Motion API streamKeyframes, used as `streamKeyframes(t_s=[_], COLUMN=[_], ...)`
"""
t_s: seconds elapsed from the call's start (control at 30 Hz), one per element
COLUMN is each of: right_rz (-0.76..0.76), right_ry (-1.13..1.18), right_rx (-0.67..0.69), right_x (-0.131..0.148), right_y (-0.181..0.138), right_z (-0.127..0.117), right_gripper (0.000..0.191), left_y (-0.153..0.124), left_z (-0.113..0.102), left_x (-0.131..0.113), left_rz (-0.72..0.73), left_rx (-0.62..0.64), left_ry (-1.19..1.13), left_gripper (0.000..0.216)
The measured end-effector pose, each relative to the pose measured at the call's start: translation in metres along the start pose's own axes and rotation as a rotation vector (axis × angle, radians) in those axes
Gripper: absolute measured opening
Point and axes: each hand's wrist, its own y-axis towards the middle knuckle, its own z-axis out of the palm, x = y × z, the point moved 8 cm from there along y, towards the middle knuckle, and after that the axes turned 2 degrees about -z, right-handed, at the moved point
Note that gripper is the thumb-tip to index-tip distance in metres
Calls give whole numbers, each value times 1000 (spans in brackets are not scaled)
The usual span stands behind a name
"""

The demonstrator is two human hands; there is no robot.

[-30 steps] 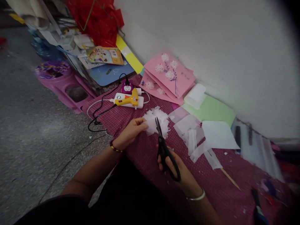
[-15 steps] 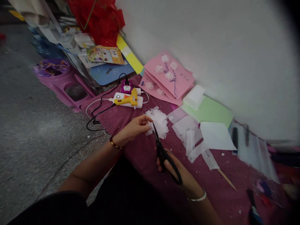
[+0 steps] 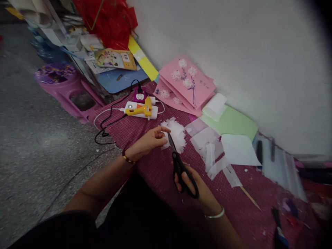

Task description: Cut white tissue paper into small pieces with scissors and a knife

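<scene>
My right hand [image 3: 190, 181] grips black-handled scissors [image 3: 175, 157], its fingers through the loops. The blades look closed, and their tips reach my left hand [image 3: 153, 138]. Thumb and fingers of the left hand are pinched on a small piece of white paper; its outline blends with the pile behind. Just past the fingertips lies that heap of cut white paper bits [image 3: 176, 133] on the red checked cloth [image 3: 145, 164]. Right of the heap are translucent white paper sheets and strips [image 3: 207, 141].
A yellow glue gun [image 3: 141, 110] lies on a white power strip [image 3: 154, 114], with cables trailing left. Behind are pink cards [image 3: 202, 84] with white flowers, a green sheet [image 3: 238, 121] and a white sheet [image 3: 240, 149]. A wooden stick [image 3: 250, 197] lies right; a pink stool [image 3: 64, 95] stands left.
The scissors' blades have come together from slightly apart, and the right hand's handles have drawn closer. My left hand has stayed almost where it was.
</scene>
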Motion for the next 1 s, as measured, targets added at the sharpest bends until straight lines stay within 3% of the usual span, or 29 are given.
streamKeyframes(t_s=[0.17,0.37,0.57,0.73,1.0], right_rz=[58,41,12,-41,-114], right_ry=[305,419,475,426,264], right_rx=[90,92,47,-46,-138], right_x=[-7,-13,-25,-39,-69], right_y=[-5,-13,-40,-85,-132], right_z=[5,1,-7,-21,-39], right_gripper=[60,60,66,60,51], left_y=[4,-2,-5,20,83], left_z=[-10,-21,-4,44,172], left_x=[-3,-21,-20,-14,3], left_rz=[51,184,145,60,171], left_rx=[-101,-268,-204,17,353], left_ry=[47,324,436,516,953], left_gripper=[34,34,29,18,8])
